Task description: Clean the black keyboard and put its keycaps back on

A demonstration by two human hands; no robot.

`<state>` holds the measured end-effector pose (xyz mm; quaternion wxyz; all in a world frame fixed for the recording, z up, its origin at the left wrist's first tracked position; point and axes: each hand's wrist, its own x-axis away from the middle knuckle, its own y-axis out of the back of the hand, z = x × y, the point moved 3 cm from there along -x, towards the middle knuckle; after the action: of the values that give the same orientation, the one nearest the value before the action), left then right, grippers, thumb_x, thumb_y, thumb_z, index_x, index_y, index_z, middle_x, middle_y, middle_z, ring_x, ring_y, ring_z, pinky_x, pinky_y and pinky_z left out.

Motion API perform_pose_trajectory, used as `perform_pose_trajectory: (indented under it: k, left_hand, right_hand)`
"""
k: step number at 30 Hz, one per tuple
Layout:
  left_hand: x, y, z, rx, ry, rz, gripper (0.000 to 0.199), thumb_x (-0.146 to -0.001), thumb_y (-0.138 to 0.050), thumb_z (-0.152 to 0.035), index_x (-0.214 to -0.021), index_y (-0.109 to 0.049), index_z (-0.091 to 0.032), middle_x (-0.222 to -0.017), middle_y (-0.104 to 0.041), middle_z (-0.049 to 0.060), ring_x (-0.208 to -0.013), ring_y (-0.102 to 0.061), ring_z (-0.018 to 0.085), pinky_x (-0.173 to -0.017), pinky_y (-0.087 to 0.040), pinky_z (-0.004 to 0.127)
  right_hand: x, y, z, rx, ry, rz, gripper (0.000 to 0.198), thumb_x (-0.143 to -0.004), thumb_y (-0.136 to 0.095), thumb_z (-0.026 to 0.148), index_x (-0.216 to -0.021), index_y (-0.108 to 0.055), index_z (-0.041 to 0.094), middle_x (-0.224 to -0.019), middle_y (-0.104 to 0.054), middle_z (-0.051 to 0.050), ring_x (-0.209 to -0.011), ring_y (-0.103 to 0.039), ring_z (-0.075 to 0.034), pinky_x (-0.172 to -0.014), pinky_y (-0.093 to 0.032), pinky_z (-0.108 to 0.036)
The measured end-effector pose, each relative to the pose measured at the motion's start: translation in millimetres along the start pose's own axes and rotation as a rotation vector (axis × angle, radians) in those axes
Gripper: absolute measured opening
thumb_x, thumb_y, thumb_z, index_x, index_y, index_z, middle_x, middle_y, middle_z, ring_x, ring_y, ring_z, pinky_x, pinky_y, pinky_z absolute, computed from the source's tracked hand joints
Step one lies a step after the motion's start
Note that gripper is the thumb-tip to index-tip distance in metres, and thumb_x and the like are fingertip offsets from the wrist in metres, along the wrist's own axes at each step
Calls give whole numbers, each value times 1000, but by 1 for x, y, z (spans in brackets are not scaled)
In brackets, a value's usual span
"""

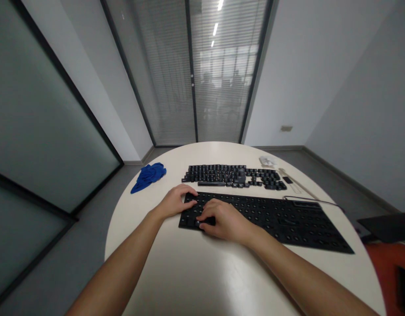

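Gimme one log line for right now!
left hand: at far-left corner of keyboard | right hand: by near-left corner | loose keycaps: beyond keyboard | blue cloth: crumpled, left of keycaps

You had soft, fairly dim light over the table (176,267). Bright strips (215,29) shone in the glass (156,79) beyond it, and pale glare marked its near part. Your right forearm (298,267) cast a shadow on it. Wide-angle distortion slanted the walls (321,66) around it.
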<state>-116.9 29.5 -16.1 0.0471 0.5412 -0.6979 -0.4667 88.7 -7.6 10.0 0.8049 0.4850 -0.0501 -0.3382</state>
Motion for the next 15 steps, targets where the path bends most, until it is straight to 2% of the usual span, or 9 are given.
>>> perform_pose_trajectory:
  k: [15]
  left_hand:
    - [-1,1,-3,-8,7,10,18,-83,-74,-22,-101,-72,-23,-101,-73,5,-99,-66,22,-94,-50,38]
  right_hand:
    - [0,4,9,136,-34,63,18,-86,-71,26,-100,-80,23,-102,-76,-5,-99,-65,-22,-84,-50,-31]
